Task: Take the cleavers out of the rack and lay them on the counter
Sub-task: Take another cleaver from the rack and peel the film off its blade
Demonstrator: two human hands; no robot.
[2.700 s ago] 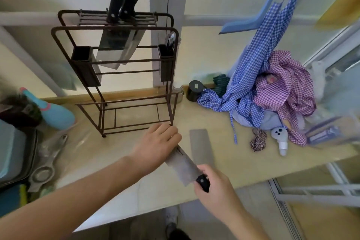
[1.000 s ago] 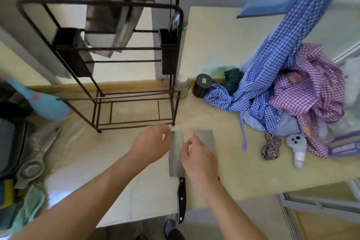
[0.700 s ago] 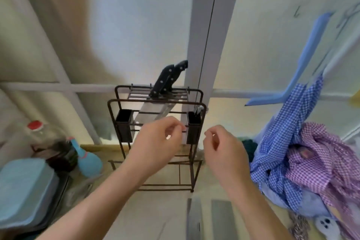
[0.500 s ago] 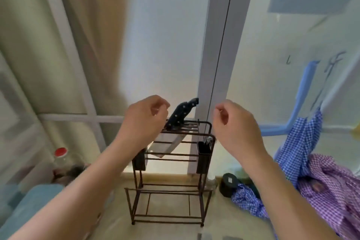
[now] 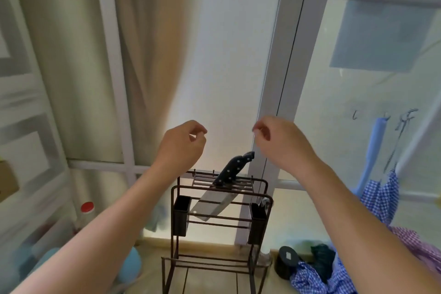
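Note:
A brown wire rack (image 5: 177, 241) stands on the counter (image 5: 210, 281) below my hands. Cleavers with black riveted handles (image 5: 232, 169) stick out of its top slots, tilted right, their steel blades (image 5: 211, 203) hanging inside the frame. The handles overlap, so I cannot tell how many are in there. My left hand (image 5: 181, 145) hovers above and left of the handles, fingers loosely curled, holding nothing. My right hand (image 5: 279, 140) hovers above and right of them, likewise curled and empty. The cleavers laid on the counter are out of view.
Two black cups (image 5: 181, 215) hang on the rack's sides. A black round object (image 5: 286, 259) and blue checked cloth (image 5: 310, 279) lie right of the rack. A red-capped bottle (image 5: 86, 212) and a light blue object (image 5: 130, 267) sit to the left. Frosted window panes rise behind.
A cleaver was laid on the counter beside another and both hands let go. The view then tilted up, and both empty hands rose above the rack's handles.

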